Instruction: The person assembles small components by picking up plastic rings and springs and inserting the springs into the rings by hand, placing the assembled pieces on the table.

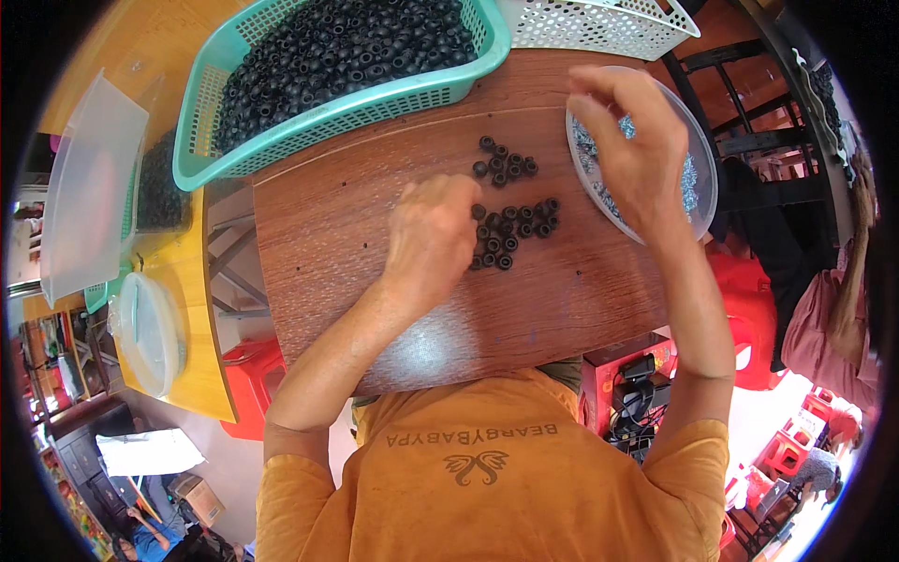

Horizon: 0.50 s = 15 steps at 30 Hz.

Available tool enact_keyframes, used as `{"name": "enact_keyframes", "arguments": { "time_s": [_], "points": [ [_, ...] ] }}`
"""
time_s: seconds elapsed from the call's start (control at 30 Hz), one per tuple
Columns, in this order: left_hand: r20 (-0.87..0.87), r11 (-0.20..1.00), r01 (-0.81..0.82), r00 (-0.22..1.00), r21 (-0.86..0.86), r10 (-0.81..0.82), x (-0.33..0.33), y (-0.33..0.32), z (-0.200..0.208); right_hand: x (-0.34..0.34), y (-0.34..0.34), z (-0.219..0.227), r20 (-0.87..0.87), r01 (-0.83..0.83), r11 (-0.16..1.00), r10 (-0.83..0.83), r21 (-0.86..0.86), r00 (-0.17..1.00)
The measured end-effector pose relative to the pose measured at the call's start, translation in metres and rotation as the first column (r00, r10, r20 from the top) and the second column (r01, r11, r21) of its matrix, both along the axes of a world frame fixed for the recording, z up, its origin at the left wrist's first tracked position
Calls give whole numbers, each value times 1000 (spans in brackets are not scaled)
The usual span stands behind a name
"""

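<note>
On the brown wooden table [328, 281] lie two loose clusters of small round black pieces with holes, a nearer cluster [509, 223] and a farther one [506, 164]. My left hand [433, 239] is closed at the left edge of the nearer cluster; its fingertips are hidden, and what they hold cannot be made out. To the right, my right hand [641, 140] hovers over a round clear plastic tray [707, 178] of small silvery-blue metal bits [691, 187]. Its thumb and fingers curl together in a pinch, the tips blurred, with any held thing too small to name.
A green basket [328, 126] full of black pieces stands at the far left, beside a white perforated basket [599, 28]. Left is a yellow table [201, 328] with a clear round container [150, 332]. Red stools [253, 384] flank the brown table. Other people are in the background.
</note>
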<state>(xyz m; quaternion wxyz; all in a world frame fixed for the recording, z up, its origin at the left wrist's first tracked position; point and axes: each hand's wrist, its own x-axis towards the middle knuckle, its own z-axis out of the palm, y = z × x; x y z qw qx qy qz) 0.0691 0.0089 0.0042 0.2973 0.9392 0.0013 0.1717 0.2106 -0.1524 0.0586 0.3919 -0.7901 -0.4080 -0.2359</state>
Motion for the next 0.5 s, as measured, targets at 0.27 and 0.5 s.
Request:
{"name": "enact_keyframes", "arguments": {
  "time_s": [0.27, 0.5],
  "points": [
    [-141, -158, -154, 986, -975, -87, -31, 24, 12, -85, 9, -30, -422, -188, 969, 240, 162, 874],
    [-73, -456, -107, 993, -884, -91, -51, 19, 6, -103, 41, -32, -337, -270, 935, 337, 231, 879]
  ]
}}
